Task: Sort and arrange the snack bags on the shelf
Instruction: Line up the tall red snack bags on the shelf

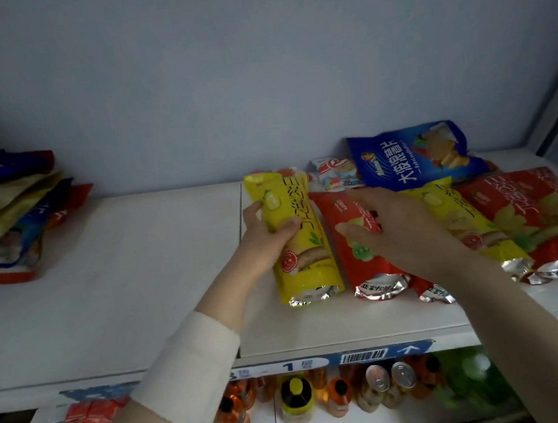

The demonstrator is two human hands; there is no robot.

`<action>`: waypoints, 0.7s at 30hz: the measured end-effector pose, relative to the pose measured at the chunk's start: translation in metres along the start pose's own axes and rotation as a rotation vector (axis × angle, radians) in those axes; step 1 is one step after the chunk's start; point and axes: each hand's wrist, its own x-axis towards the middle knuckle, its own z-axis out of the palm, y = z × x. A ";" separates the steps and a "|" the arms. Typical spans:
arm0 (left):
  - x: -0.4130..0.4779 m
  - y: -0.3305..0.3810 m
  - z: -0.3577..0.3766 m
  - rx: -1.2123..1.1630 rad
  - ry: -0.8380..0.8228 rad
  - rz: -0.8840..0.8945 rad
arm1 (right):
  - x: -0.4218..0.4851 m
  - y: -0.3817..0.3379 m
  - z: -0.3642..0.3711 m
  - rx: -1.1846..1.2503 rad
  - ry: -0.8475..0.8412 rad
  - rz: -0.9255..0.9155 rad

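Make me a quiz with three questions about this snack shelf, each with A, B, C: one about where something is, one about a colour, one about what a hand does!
1. Where are the bottles?
A. Under the shelf
B. On the wall
C. In the right hand

2. What colour is the bag in the left hand?
A. Red
B. Yellow
C. Green

3. How is the right hand?
A. A fist
B. Open, fingers spread
C. Gripping a can

Answers:
1 A: the bottles stand below the shelf board.
2 B: the left hand's fingers curl round a yellow bag.
3 B: the right hand reaches flat over a red bag and holds nothing.
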 end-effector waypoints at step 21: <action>-0.034 0.028 -0.029 -0.719 0.164 0.166 | -0.030 -0.036 0.055 0.424 0.258 -0.259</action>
